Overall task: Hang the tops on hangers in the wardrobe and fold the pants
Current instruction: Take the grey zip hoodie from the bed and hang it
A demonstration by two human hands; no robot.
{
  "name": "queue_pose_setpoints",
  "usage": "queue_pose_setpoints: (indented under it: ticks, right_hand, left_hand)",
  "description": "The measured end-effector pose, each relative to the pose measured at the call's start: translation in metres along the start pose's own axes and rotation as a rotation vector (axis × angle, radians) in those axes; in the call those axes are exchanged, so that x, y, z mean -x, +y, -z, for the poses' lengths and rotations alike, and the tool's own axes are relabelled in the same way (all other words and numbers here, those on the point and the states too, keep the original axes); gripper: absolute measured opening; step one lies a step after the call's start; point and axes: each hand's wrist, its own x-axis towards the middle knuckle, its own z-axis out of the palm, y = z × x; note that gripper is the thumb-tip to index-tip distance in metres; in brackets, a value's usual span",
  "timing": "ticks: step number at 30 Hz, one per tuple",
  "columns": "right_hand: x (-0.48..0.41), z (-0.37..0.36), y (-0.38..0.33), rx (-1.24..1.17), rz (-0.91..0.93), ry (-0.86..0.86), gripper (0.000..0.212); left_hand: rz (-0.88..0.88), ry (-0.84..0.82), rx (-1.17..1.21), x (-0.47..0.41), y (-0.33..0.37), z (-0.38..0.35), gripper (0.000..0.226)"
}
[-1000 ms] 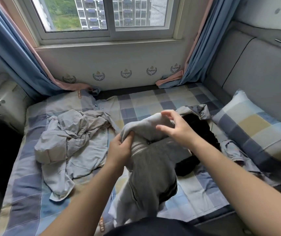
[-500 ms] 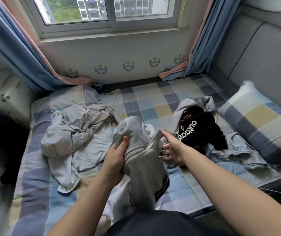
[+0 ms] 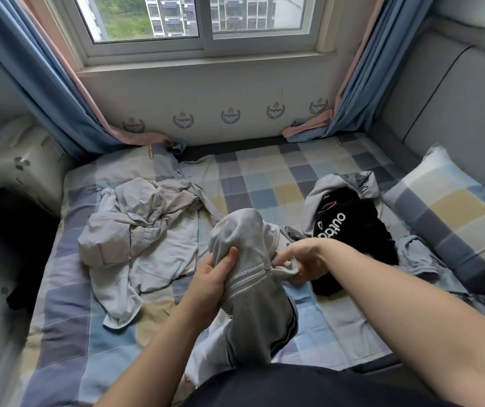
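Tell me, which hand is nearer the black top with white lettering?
Right. The right hand pinches the edge of the grey zippered garment, right beside the black top; the left hand grips that garment farther left.

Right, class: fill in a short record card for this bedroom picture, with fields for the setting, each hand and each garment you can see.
Setting: bed with checked sheet, under a window
Held item: grey zip garment, held up, lower part hanging
Left grip: curled round the garment beside its zip
Right grip: pinches the garment's pale edge by the zip
To the left: crumpled pale grey garment on the sheet
To the right: black garment with white lettering, near a checked pillow
Hangers: none in view
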Motion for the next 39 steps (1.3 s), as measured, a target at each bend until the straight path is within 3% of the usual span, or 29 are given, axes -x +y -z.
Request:
queue_pose_setpoints:
  ticks: [1, 5, 8, 11, 14, 15, 17, 19, 22, 25, 27, 29, 30, 33, 37, 39]
  right_hand:
    - [-0.002, -0.001, 0.004, -0.018, 0.040, 0.011, 0.005]
    - [-0.002, 0.002, 0.005, -0.221, 0.330, 0.196, 0.018]
    - [0.016, 0.001, -0.005, -0.333, 0.544, 0.304, 0.017]
    - [0.040, -0.007, -0.013, -0.352, 0.755, 0.305, 0.018]
    - [0.060, -0.014, -0.020, -0.322, 0.910, 0.233, 0.017]
    - [0.066, -0.017, -0.020, -0.287, 0.940, 0.204, 0.018]
    - [0.077, -0.024, -0.019, -0.151, 0.975, 0.185, 0.017]
    - [0.085, -0.032, -0.015, -0.046, 1.014, 0.185, 0.015]
    - [0.096, -0.046, -0.010, -0.067, 1.060, 0.125, 0.016]
    - [0.103, -0.057, -0.004, -0.055, 1.107, 0.105, 0.020]
    - [0.106, -0.058, -0.001, -0.085, 1.143, 0.121, 0.024]
    - [0.109, -0.051, 0.002, -0.160, 1.150, 0.146, 0.025]
    - [0.109, -0.046, 0.004, -0.177, 1.142, 0.181, 0.022]
    - [0.100, -0.026, 0.015, -0.093, 1.069, 0.392, 0.013]
    - [0.072, -0.008, 0.033, 0.136, 0.902, 0.697, 0.011]
    - [0.058, -0.004, 0.037, 0.245, 0.794, 0.703, 0.017]
  left_hand:
    - [-0.003, 0.018, 0.009, -0.001, -0.001, 0.002, 0.051]
    - [0.004, 0.107, -0.022, -0.001, -0.004, 0.011, 0.046]
    - [0.102, 0.116, -0.172, 0.002, -0.012, 0.021, 0.026]
    - [0.306, -0.037, -0.568, 0.004, -0.015, 0.028, 0.018]
    - [0.555, -0.141, -1.028, -0.002, 0.000, 0.030, 0.052]
    - [0.523, -0.075, -1.085, -0.007, 0.006, 0.030, 0.061]
    - [0.243, 0.199, -1.143, -0.022, 0.018, 0.034, 0.062]
    - [0.044, 0.418, -1.005, -0.035, 0.033, 0.034, 0.061]
    - [0.247, 0.381, -0.804, -0.047, 0.043, 0.027, 0.077]
    - [0.369, 0.295, -0.885, -0.052, 0.022, 0.022, 0.088]
    - [0.308, 0.372, -0.986, -0.055, -0.001, 0.031, 0.069]
    - [0.338, 0.427, -0.756, -0.054, -0.018, 0.035, 0.025]
    - [0.352, 0.448, -0.598, -0.052, -0.024, 0.036, 0.013]
    - [0.228, 0.502, -0.330, -0.056, -0.020, 0.037, 0.016]
    - [0.165, 0.396, 0.001, -0.057, 0.008, 0.019, 0.022]
    - [0.196, 0.335, 0.083, -0.052, 0.015, 0.008, 0.025]
